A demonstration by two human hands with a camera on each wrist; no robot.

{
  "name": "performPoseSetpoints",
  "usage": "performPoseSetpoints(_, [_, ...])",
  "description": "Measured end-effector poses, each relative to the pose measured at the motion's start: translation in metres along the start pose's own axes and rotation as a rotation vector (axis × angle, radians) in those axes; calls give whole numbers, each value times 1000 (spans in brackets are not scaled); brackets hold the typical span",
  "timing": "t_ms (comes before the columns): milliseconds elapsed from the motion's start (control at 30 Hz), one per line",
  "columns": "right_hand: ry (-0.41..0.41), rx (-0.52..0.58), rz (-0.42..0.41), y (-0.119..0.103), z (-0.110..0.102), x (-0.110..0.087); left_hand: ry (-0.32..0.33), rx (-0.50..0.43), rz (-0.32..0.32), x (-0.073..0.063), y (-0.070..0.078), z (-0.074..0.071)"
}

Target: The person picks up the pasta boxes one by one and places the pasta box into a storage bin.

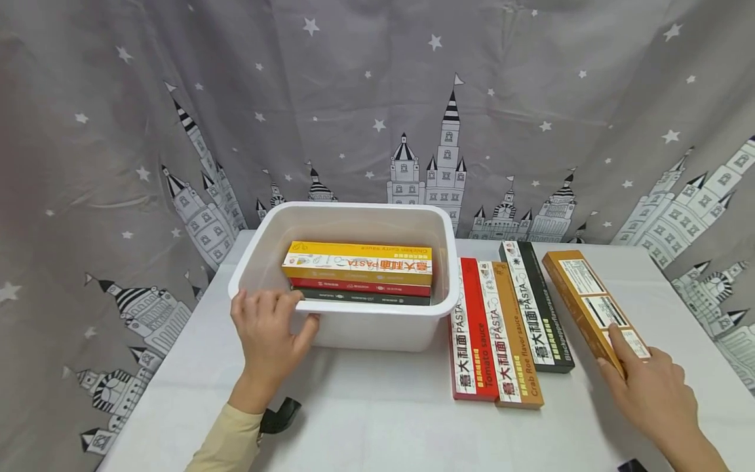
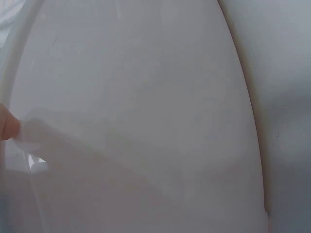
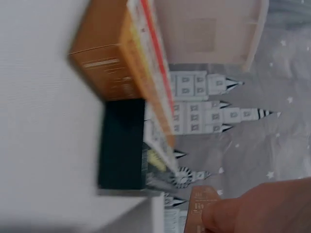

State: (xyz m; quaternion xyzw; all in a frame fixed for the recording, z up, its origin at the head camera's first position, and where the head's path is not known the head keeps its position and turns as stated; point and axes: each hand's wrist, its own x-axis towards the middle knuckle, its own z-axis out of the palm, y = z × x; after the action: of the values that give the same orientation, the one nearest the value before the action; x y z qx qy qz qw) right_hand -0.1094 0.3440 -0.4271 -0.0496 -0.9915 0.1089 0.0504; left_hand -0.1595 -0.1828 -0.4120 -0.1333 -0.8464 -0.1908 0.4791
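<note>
My left hand grips the near left rim of a white plastic bin, fingers over the edge and thumb outside. In the left wrist view the bin's wall fills most of the picture, with a fingertip at the left edge. Inside the bin lie a yellow pasta box, a red box and a dark box. At the far right my right hand holds the near end of a brown pasta box, its label side up. The right wrist view shows the thumb against this box.
Right of the bin lie a red tomato sauce box, an orange-brown crab roe box and a black pepper box, side by side on the white table. A grey castle-print curtain hangs behind.
</note>
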Motion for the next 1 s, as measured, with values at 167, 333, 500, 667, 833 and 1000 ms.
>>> performPoseSetpoints(167, [58,26,-96,-9,-13,8,-1,-4,-3,0,-1,-1])
performPoseSetpoints(333, [98,46,-166,-23,-27,17,-4,-4,-8,-1,-2,0])
performPoseSetpoints(500, [96,55,-219,-37,-45,27,-8,0,-7,-1,-2,0])
performPoseSetpoints(667, [98,55,-303,-51,-64,39,-13,-4,-10,0,-1,0])
performPoseSetpoints(833, [115,67,-419,-66,-78,52,-13,-7,-10,0,-1,0])
performPoseSetpoints(1000, [71,62,-476,-89,-90,68,-10,-3,-4,0,-1,-1])
